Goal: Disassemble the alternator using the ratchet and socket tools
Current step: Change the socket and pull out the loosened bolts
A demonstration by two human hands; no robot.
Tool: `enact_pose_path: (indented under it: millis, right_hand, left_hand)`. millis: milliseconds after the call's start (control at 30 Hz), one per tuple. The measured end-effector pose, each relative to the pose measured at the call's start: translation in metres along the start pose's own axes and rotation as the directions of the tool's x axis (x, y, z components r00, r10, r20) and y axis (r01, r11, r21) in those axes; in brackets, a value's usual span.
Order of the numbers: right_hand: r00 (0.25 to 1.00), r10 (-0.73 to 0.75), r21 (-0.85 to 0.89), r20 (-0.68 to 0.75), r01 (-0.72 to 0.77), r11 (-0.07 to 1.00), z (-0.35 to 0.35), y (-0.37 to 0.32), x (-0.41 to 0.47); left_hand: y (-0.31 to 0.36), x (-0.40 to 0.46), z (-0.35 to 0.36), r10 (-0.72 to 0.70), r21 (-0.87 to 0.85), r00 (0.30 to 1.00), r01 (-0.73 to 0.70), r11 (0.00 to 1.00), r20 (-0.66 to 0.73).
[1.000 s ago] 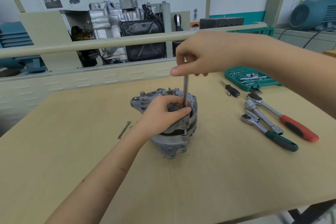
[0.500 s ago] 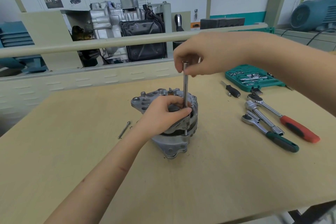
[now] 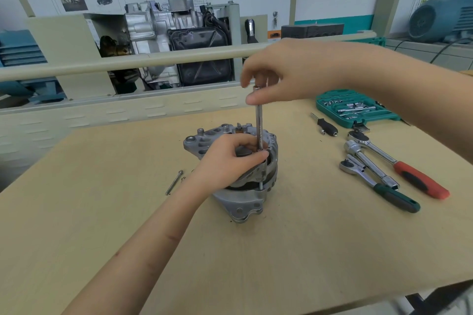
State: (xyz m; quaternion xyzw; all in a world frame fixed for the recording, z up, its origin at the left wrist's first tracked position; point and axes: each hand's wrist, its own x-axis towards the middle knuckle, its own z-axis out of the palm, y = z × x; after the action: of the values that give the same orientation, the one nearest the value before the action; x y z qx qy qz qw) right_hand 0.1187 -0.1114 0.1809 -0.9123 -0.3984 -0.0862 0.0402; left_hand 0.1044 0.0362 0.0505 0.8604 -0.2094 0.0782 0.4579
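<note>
Mid-disassembly, judging by layout: grey cast-aluminium alternator (image 3: 230,174) standing on end near middle of pale wooden bench top (image 3: 102,238), rear housing up, seam between the two housing halves looking slightly opened on near side

Left hand (image 3: 225,161) curled over top of rear housing, fingers and thumb wrapped round base of slim chrome extension bar (image 3: 259,125), steadying both. Right hand (image 3: 281,77) above, thumb and fingertips pinching top end of bar, apparently spinning it by hand with no ratchet fitted. Bar upright, lower end hidden in left hand, presumably socket on a through-bolt head; thin bolt shank (image 3: 260,185) visible in housing gap just below

Done so far, probably: one long thin steel through-bolt (image 3: 174,182) already out, lying on bench left of alternator with small bit of hardware beside it

Left to do: remaining through-bolts, count not readable from here, then splitting housings and pulling internals

Unused right now: red-handled ratchet (image 3: 399,166), green-handled ratchet (image 3: 378,186) and bare chrome driver bar (image 3: 368,163) lying together to the right; small black-handled driver (image 3: 325,126) further back; open green socket case (image 3: 355,107) at back right edge
</note>
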Motion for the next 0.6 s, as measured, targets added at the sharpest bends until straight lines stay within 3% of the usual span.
enact_pose_path:
  millis: [133, 233, 433, 600]
  right_hand:
    - [0.999, -0.027, -0.029, -0.025, 0.026, 0.999, 0.0019, 0.0018, 0.0006]
    - [0.997, -0.076, 0.044, 0.011, 0.075, 0.996, -0.0011, 0.0002, -0.0033]
    - [1.000, 0.007, 0.025, -0.016, -0.007, 1.000, 0.0013, -0.0002, 0.0010]
    - [0.998, -0.049, 0.221, 0.048, 0.037, 0.975, -0.0043, 0.0003, -0.0026]
  left_hand:
    - [-0.0002, 0.0000, -0.0005, -0.009, 0.007, 1.000, 0.009, 1.000, 0.009]
    - [-0.0005, 0.0001, -0.0005, -0.011, 0.006, 1.000, 0.011, 1.000, 0.000]
    - [0.0001, -0.0003, -0.0003, -0.002, 0.001, 1.000, 0.002, 1.000, 0.004]
    - [-0.0003, -0.0003, -0.0001, 0.005, -0.001, 1.000, -0.005, 1.000, -0.002]
